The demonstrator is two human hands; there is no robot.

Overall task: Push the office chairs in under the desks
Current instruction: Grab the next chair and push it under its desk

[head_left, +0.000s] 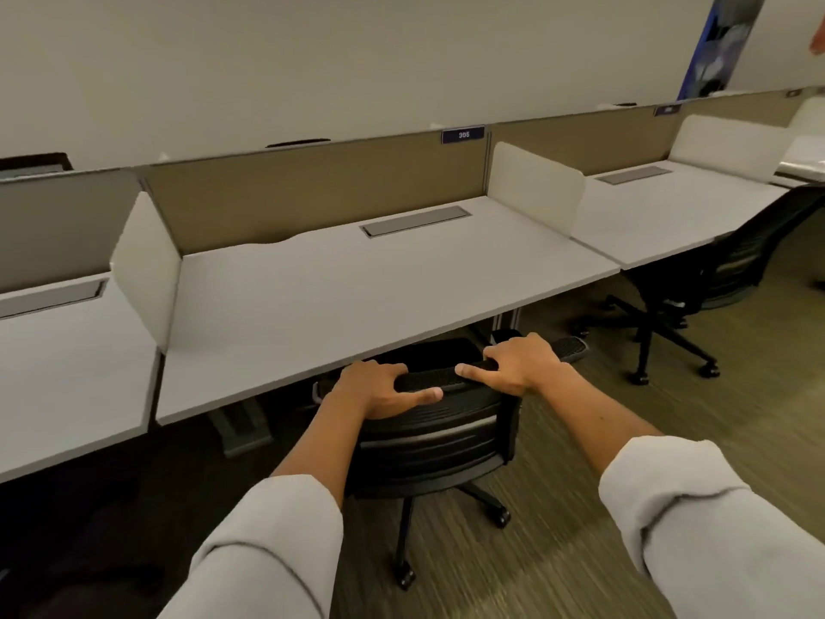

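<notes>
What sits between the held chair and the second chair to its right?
Head view: bare carpet only between the held chair and the second chair; left hand and right hand grip the backrest.

A: What blocks the way at twelve o'clock?
B: The desk (pixel 379 283) edge, just beyond the chair (pixel 428 435) backrest; the seat is already under it.
A: And at two o'clock?
B: A second chair (pixel 696 279) stands there. Bare carpet (pixel 602 440) lies open between the two chairs.

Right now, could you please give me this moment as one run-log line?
left hand: grips chair backrest top | right hand: grips same | seat under desk | second chair: partly out
</notes>
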